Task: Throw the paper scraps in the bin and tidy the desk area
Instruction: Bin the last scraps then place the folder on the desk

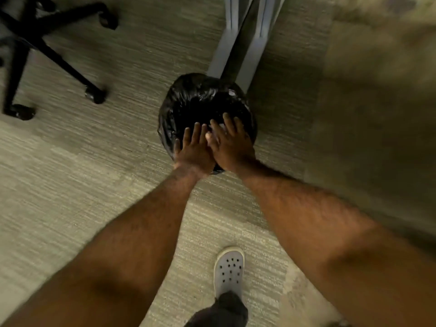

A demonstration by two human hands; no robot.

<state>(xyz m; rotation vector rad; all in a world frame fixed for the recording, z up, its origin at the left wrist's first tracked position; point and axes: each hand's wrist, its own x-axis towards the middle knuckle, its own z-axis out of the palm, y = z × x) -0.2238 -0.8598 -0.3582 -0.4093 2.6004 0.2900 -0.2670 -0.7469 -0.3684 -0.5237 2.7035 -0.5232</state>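
Observation:
A round bin lined with a black plastic bag (188,102) stands on the carpet beside a desk leg. My left hand (194,149) and my right hand (230,145) hover side by side over the bin's near rim, palms down, fingers spread. Something small and pale shows between the fingers of my right hand; I cannot tell whether it is a paper scrap held or one lying inside the bin. A small white bit (232,92) sits at the bin's far rim.
A grey metal desk leg (236,43) rises just behind the bin. A black office chair base with castors (47,55) stands at the upper left. The desk edge (377,90) blurs across the right. My foot in a grey clog (228,270) is on the carpet below.

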